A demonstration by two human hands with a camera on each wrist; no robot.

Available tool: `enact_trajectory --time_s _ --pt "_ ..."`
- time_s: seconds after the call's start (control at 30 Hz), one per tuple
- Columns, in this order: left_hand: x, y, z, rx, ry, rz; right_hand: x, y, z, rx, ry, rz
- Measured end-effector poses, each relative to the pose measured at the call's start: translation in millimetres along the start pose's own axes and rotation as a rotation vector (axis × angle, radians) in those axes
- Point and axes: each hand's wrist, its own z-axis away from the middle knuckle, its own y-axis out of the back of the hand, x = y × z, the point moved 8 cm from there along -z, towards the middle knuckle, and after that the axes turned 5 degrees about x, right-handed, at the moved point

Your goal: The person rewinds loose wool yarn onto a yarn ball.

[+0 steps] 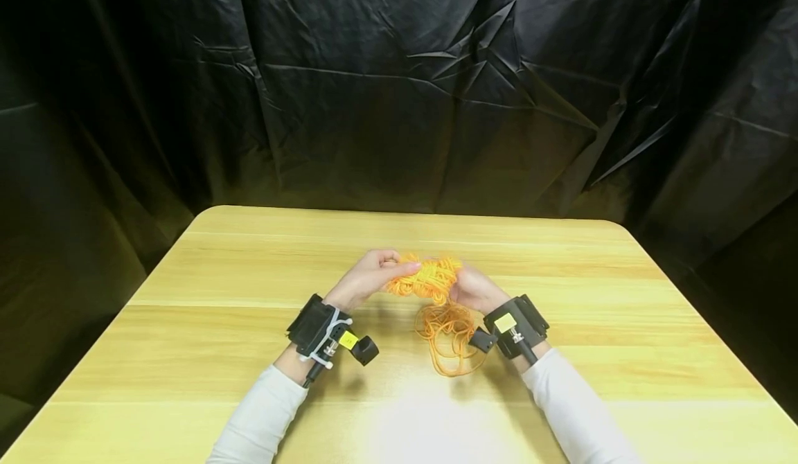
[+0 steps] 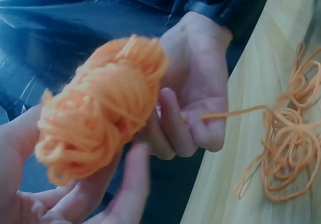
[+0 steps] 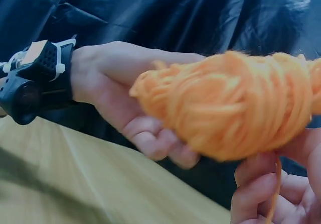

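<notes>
A bundle of orange yarn, wound tight around its middle, is held up above the table between both hands. My left hand grips its left end, thumb on the near side and fingers behind. At the other end my right hand has its fingers curled, with a strand of yarn running out of them, as the left wrist view shows. That strand leads down to a loose tangle of yarn lying on the table. In the right wrist view the bundle hides part of both hands.
The light wooden table has rounded far corners, and a black curtain hangs behind it. Each wrist wears a black strap with a small camera; the right wrist's camera overlaps the loose yarn in the head view.
</notes>
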Motion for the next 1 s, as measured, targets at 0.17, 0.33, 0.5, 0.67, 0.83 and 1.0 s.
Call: enact_trajectory --time_s 0.17,0.33,0.5,0.67,0.83,1.0 --pt "-0.5 -5.9 1.5 -0.083 -0.026 -0.065 -34 -29 12 0.025 -0.053 0.22" --pt "-0.1 -6.2 2.1 -0.077 -0.03 -0.124 -52 -29 13 0.146 -0.04 0.482" --pt "-2.6 -1.7 2.0 -0.012 0.006 -0.157 -75 -37 17 0.219 0.125 0.808" --pt "-4.7 2.0 0.8 0.059 0.041 -0.195 -92 -54 25 0.285 0.284 1.023" --pt "-4.6 6.5 -2.0 0.15 0.049 -0.126 -95 -71 33 0.295 0.388 1.079" --pt "0.0 14.1 -4.1 0.236 -0.006 0.035 -83 -82 40 0.276 0.444 1.008"
